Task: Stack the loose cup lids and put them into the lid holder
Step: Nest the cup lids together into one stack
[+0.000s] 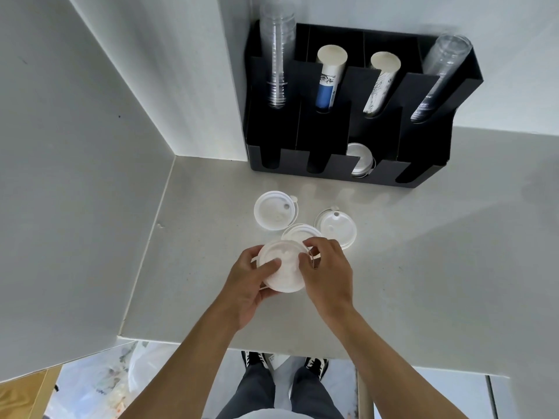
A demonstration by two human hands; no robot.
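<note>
We are in the stacking step. Just below the centre of the frame our left hand cradles a small stack of white lids from the left and underneath, thumb laid across the top lid and fingers curled under the rim. Our right hand comes in from the right, its fingertips pinched on the stack's right edge, seemingly seating the top lid or squaring the pile. We cannot tell how many lids the stack holds.

Three loose lids are not yet gathered on the counter: one at centre-left of the frame, one to its right, and a third between them, partly hidden behind our hands and touching or overlapping the right one.

The black holder stands at the upper right of the frame against the wall. One front slot, third from the left, already holds a few lids; the back slots carry cup stacks.

Next, we judge, the right hand must let go and pick up the nearest loose lid, the middle one, and set it concentric on the stack while the left hand keeps the pile level
</note>
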